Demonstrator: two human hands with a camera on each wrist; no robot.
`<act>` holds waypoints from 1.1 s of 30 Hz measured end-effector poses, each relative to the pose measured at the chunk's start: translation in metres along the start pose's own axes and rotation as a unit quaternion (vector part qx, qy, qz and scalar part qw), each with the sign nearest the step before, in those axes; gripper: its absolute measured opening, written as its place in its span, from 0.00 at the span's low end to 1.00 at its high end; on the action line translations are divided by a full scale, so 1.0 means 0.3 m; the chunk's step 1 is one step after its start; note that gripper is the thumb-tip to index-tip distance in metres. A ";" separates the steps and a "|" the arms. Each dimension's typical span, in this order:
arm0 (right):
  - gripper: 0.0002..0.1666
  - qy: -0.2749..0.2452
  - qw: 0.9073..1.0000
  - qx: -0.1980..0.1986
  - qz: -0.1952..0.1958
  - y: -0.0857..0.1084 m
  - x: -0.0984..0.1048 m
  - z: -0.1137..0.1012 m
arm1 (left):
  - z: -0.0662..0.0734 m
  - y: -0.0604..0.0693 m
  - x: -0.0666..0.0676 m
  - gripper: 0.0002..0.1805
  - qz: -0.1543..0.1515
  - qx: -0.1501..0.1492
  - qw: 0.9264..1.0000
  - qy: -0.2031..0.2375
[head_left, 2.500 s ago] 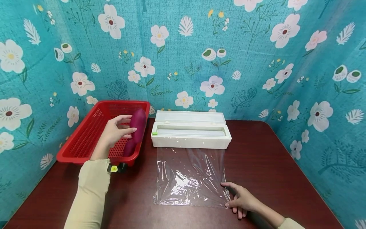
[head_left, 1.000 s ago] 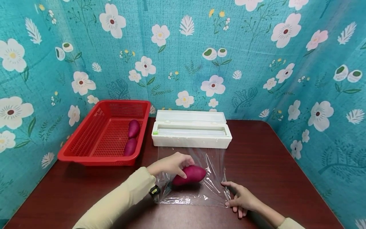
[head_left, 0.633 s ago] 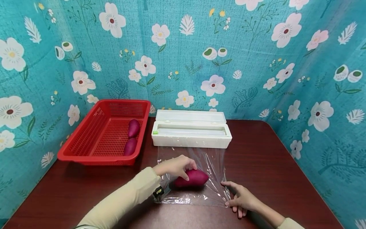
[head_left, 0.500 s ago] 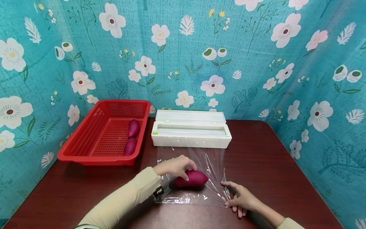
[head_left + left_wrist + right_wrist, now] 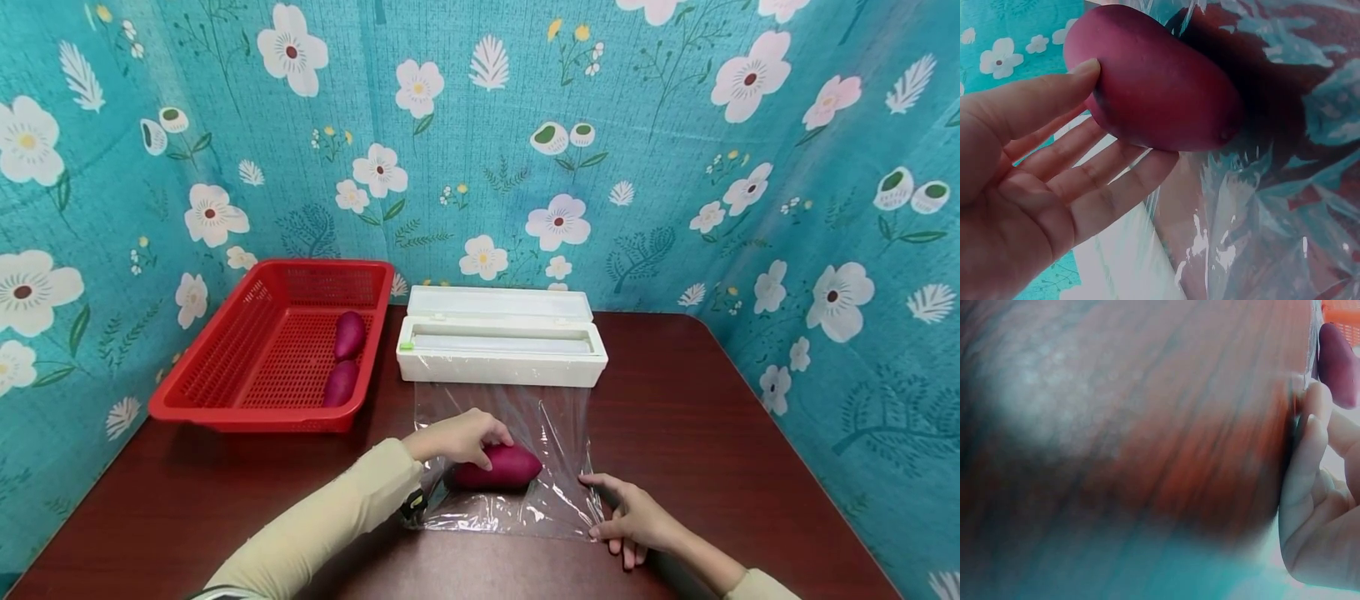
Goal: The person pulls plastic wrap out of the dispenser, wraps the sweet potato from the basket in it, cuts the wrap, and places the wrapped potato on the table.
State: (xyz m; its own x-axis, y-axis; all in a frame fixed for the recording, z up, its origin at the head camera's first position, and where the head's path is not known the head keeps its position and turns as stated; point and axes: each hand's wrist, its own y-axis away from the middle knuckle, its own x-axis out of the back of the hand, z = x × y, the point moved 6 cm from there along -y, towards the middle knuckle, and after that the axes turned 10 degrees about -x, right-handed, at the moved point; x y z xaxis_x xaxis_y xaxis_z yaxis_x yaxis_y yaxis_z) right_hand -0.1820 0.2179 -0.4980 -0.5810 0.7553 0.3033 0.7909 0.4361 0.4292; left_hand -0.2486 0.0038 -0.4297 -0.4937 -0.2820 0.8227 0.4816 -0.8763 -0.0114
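Note:
In the head view, a purple sweet potato lies over the sheet of clear plastic wrap. My left hand grips its left end from above. The left wrist view shows my thumb on one side of the sweet potato and the fingers along the other. At the sheet's near right corner rests my right hand, index finger and thumb spread apart on the film's edge. The wrap comes from a white dispenser box whose lid is raised.
A red plastic basket stands at the left, with two more purple sweet potatoes along its right side. A green slider sits at the dispenser's left end. Floral curtain surrounds the dark wooden table at the back and sides.
My left hand has taken a sweet potato from the basket and carried it right onto the plastic wrap, where it was lowered and shifted slightly. My right hand has stayed at the sheet's corner.

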 end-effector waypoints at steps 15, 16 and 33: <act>0.43 0.001 1.000 -0.005 -0.003 -0.003 -0.003 0.002 | -0.015 0.016 -0.010 0.22 -0.022 0.025 0.999 -0.003; 0.43 0.000 1.000 -0.004 -0.003 -0.003 -0.003 0.002 | -0.017 0.018 -0.010 0.23 -0.019 0.027 0.999 0.005; 0.43 0.036 0.999 0.001 0.024 0.001 0.001 -0.008 | -0.008 0.192 0.093 0.18 0.178 0.034 0.979 -0.096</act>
State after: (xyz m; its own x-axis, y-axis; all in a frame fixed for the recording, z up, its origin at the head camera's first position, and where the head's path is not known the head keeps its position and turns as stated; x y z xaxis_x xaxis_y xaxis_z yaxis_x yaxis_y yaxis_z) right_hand -0.1823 0.2171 -0.4958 -0.5550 0.7383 0.3833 0.8184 0.4019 0.4108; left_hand -0.2362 -0.0556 -0.4087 -0.1442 -0.4796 0.8655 0.6488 -0.7062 -0.2832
